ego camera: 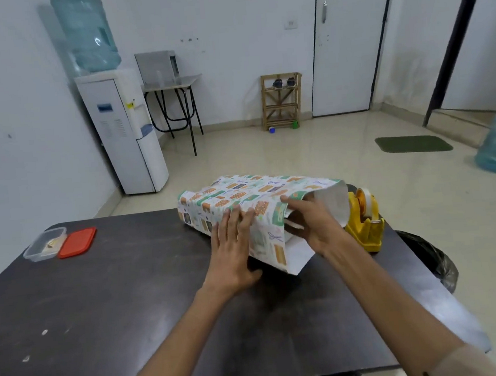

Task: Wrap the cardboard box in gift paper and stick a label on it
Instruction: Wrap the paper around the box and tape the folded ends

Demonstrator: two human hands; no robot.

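Patterned gift paper (241, 196) is draped over the box at the far edge of the dark table (114, 289); the cardboard itself is hidden under the paper. My left hand (234, 249) lies flat with straight fingers pressing the near flap of paper down against the box. My right hand (311, 221) holds the paper at the box's right end, fingers curled on the loose fold, whose white underside (330, 203) stands open there. A white corner of paper (298, 258) lies on the table in front.
A yellow tape dispenser (364, 225) stands just right of the box. A clear plastic container (45, 244) and its red lid (77, 242) lie at the table's far left. A black bin bag (430, 259) sits beside the table's right edge.
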